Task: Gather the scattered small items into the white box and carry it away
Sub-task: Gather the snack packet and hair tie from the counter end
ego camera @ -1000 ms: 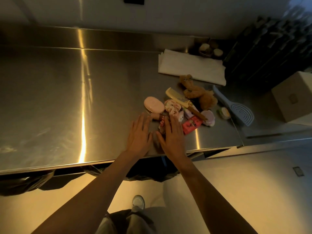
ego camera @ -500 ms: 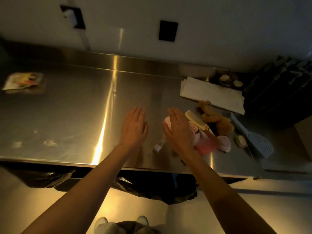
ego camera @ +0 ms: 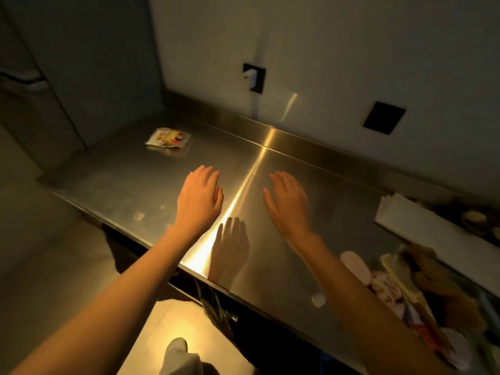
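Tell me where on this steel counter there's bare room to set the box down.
Bare steel lies between the colourful packet at the far left and the pile of small items at the right, under both hands. The right end, by the white folded paper, is crowded.

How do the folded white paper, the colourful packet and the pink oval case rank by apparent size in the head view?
1. Folded white paper, though cut by the frame edge.
2-3. Colourful packet and pink oval case look alike; the case sits nearer, so unranked.

Steel counter [ego camera: 151, 182]; a printed packet [ego camera: 168, 137] far left; small items [ego camera: 400, 288] heaped right; folded white paper [ego camera: 422, 226] behind
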Demonstrator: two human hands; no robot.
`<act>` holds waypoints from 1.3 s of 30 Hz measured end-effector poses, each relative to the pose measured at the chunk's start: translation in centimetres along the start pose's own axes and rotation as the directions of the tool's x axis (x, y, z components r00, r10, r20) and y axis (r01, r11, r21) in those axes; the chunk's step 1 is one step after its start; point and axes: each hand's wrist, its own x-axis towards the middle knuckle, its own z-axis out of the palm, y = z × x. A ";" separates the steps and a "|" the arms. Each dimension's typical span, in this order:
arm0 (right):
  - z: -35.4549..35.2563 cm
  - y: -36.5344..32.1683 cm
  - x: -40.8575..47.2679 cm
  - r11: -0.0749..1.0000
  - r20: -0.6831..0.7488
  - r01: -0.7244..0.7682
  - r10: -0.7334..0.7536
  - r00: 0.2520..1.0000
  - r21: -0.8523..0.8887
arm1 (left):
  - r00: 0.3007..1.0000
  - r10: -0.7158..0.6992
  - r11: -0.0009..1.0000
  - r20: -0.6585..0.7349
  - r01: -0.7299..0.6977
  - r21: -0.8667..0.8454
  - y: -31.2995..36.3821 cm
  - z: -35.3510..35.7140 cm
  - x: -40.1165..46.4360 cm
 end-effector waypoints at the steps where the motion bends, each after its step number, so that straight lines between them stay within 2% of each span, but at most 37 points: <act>1: 1.0 -1.0 1.0 1.000 0.028 0.010 -0.010 1.000 0.021 | 1.000 -0.021 1.000 -0.009 0.021 0.011 -1.5 -0.3 0.3; 9: 10.9 -8.2 8.4 0.997 0.220 0.047 -0.060 0.974 0.066 | 0.985 -0.170 0.984 -0.016 0.171 0.045 -14.3 0.3 3.1; 19: 23.3 -13.6 19.0 0.997 0.340 -0.047 0.025 0.940 0.057 | 0.965 -0.247 0.968 0.087 0.241 0.070 -29.8 1.8 11.4; 25: 28.7 -14.0 23.2 0.998 0.408 -0.051 0.032 0.912 0.038 | 0.955 -0.258 0.966 0.149 0.251 0.063 -33.9 3.8 14.5; 34: 36.1 -11.8 28.7 0.998 0.476 -0.020 -0.007 0.880 0.053 | 0.933 -0.304 0.953 0.193 0.295 0.073 -36.5 7.2 17.5; 39: 40.3 -10.6 30.9 0.999 0.584 -0.033 0.029 0.811 -0.004 | 0.927 -0.306 0.952 0.215 0.294 0.089 -37.8 8.7 18.8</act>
